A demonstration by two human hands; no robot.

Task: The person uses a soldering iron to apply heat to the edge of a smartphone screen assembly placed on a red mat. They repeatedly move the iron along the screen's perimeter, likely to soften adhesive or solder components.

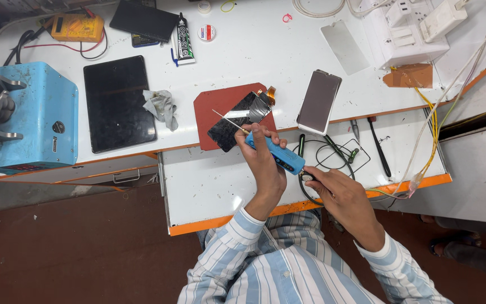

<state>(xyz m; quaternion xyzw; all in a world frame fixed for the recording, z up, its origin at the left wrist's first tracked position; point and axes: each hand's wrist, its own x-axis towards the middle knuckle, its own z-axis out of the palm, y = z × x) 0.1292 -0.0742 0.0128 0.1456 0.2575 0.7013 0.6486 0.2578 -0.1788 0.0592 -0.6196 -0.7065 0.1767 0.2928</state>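
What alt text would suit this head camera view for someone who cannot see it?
A person's left hand holds a blue pen-shaped soldering tool, its thin metal tip over a cracked black phone screen on a red mat; the right hand pinches its black cable at the tool's rear end.

I am counting two hands, the left [266,163] and the right [341,194], sharing one blue pen-shaped soldering tool [275,153]. I am seeing one red rectangular mat [212,110] carrying one cracked black screen panel [237,121]. I am tallying one large black tablet [118,103], one phone with a brownish screen [318,101], one clear screen protector [344,47], one yellow multimeter [77,27], one black glue tube [184,39], one crumpled grey cloth [161,107], one light blue machine [26,115], and two small tape rolls [206,32].
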